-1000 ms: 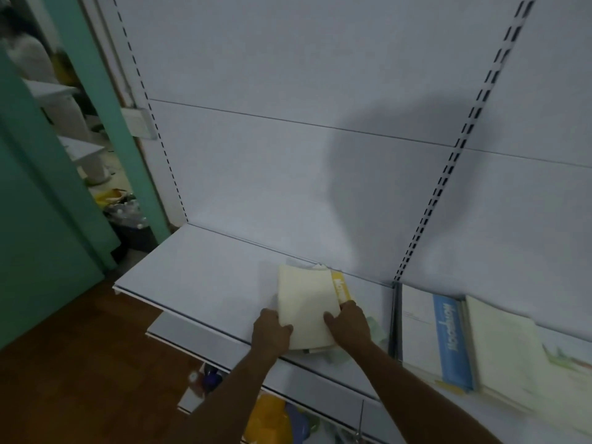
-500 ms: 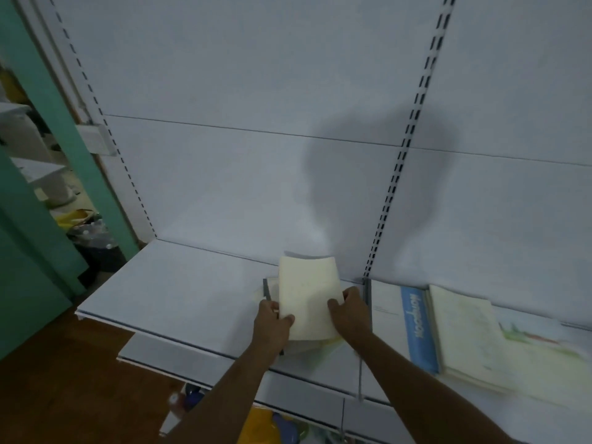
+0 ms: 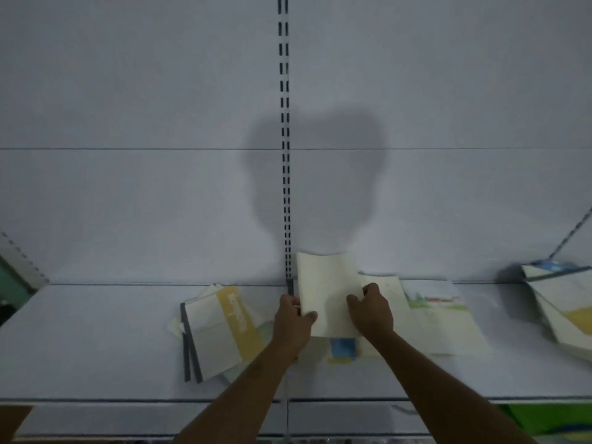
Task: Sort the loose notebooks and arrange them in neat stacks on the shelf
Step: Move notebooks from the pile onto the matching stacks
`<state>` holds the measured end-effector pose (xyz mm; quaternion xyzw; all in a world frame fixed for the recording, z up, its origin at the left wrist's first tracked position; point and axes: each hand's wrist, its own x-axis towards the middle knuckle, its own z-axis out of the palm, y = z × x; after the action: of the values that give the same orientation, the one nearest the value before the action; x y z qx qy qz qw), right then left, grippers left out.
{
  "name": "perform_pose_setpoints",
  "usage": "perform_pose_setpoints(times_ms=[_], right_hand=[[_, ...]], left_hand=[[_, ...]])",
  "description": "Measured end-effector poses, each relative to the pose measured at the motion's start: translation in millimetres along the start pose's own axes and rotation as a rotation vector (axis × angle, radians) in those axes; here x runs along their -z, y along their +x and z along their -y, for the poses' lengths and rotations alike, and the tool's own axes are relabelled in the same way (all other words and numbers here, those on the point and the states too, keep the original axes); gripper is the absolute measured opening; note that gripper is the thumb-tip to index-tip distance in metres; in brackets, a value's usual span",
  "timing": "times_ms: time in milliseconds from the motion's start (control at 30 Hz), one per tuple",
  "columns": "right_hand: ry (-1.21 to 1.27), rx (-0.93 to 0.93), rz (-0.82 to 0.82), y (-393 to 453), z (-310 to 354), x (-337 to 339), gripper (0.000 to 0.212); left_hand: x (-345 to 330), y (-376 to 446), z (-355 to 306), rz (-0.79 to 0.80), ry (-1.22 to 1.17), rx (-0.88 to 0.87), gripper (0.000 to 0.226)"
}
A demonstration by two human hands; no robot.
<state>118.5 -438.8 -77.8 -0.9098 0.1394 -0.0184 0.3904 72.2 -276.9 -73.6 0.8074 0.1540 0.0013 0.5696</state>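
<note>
A cream notebook (image 3: pixel 326 293) is held up off the white shelf (image 3: pixel 96 347), its top edge bending toward the back wall. My left hand (image 3: pixel 293 325) grips its left edge and my right hand (image 3: pixel 371 310) grips its right edge. Under it lies a notebook with a blue band (image 3: pixel 342 347) on a loose pile. A pile with a yellow-banded notebook (image 3: pixel 221 328) lies askew to the left. To the right lies a notebook with a green landscape picture (image 3: pixel 439 318). Another pile (image 3: pixel 560 306) sits at the far right.
A slotted upright (image 3: pixel 284 155) runs down the white back wall behind the held notebook. The shelf's front edge (image 3: pixel 128 400) has a lower shelf beneath it. Green packaging (image 3: pixel 544 421) shows below at the right.
The view has swung to the right and squared to the wall. Both hands have carried the cream notebook rightward, from the yellow-banded pile to above the blue-banded one.
</note>
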Motion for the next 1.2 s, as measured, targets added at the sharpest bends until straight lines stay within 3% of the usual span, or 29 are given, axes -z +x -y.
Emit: perform_pose_setpoints(times_ms=[267, 433, 567, 767, 1000, 1200], right_hand=[[-0.099, -0.097, -0.020, 20, -64, 52, 0.034], [-0.293, -0.150, 0.029, 20, -81, 53, 0.044], [-0.359, -0.132, -0.053, 15, -73, 48, 0.047], [-0.260, 0.047, -0.096, 6, -36, 21, 0.044], [-0.098, 0.348, 0.164, -27, 41, -64, 0.022], [-0.185, 0.387, 0.325, -65, 83, -132, 0.034]], left_hand=[[-77, -7, -21, 0.166, 0.206, -0.051, 0.033], [-93, -12, -14, 0.189, 0.400, -0.069, 0.036], [-90, -12, -10, 0.193, 0.398, -0.073, 0.040], [-53, -10, 3, 0.009, 0.324, -0.061, 0.026], [47, -8, 35, -0.250, 0.350, 0.053, 0.020], [131, -15, 71, -0.430, 0.480, 0.145, 0.030]])
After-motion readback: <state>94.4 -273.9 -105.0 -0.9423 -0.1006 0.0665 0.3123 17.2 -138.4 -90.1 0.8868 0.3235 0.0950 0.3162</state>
